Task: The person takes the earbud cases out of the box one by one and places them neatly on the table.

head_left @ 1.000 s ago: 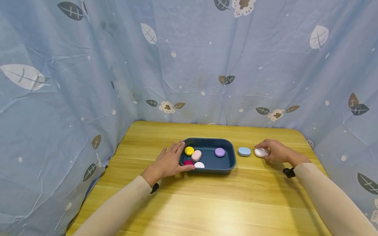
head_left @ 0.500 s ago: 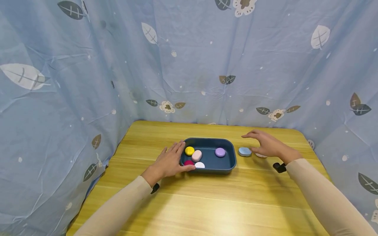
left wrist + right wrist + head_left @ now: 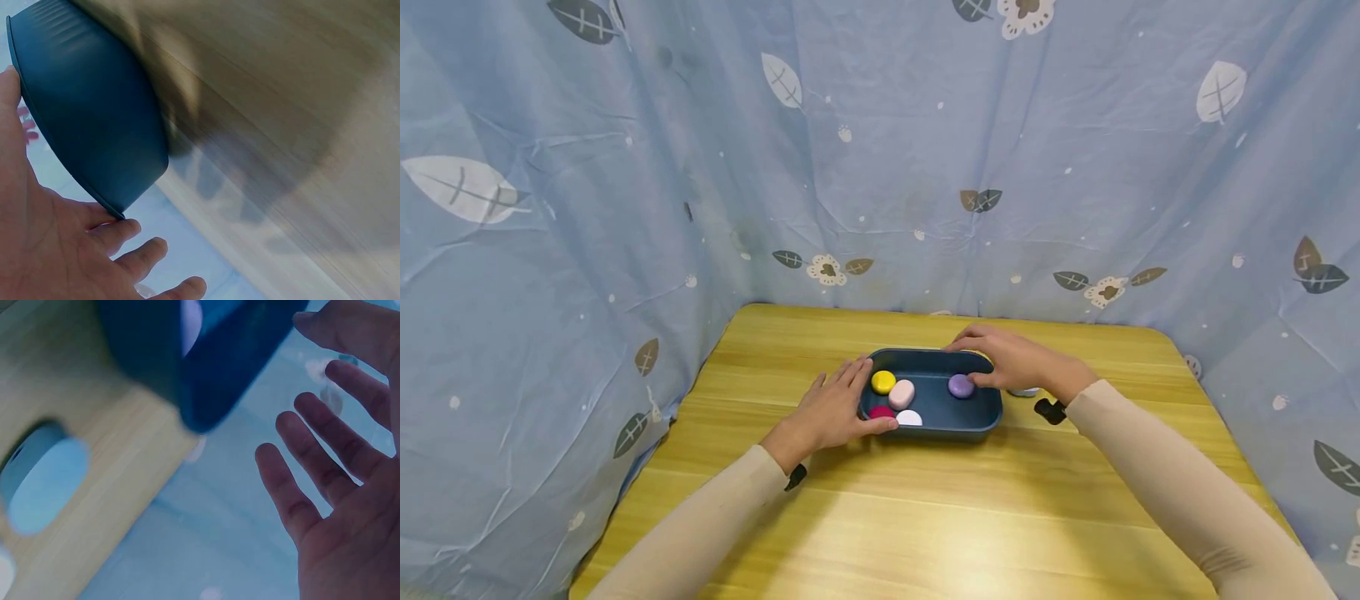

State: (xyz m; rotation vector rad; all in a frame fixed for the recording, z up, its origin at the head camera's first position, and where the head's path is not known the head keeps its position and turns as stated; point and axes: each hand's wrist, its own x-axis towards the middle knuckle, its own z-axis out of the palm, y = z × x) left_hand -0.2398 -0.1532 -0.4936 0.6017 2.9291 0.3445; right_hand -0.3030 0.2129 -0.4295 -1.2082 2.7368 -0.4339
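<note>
A dark blue rectangular tray (image 3: 955,434) stands on the table. My left hand (image 3: 826,412) rests at its left end, thumb along the front rim and fingertips at the back corner; the left wrist view shows them at the rim. My right hand (image 3: 1022,362) hovers over the tray's right end with spread fingers and nothing in them. Its thumb overlaps a lilac rounded piece (image 3: 960,386) inside. Also in the tray lie yellow (image 3: 883,382), pale pink (image 3: 902,394), crimson (image 3: 882,412) and white (image 3: 909,418) pieces, the last two partly hidden by the front wall.
Right of the tray, a light-blue oval piece (image 3: 50,487) sits on the wooden table (image 3: 880,500), mostly hidden under my right hand in the head view. A white piece (image 3: 5,572) shows beside it. Blue patterned curtains (image 3: 895,167) enclose the table's back and sides.
My right hand has left the white oval piece, which stays on the table, and moved left past the light-blue one to above the tray. My left hand has stayed at the tray.
</note>
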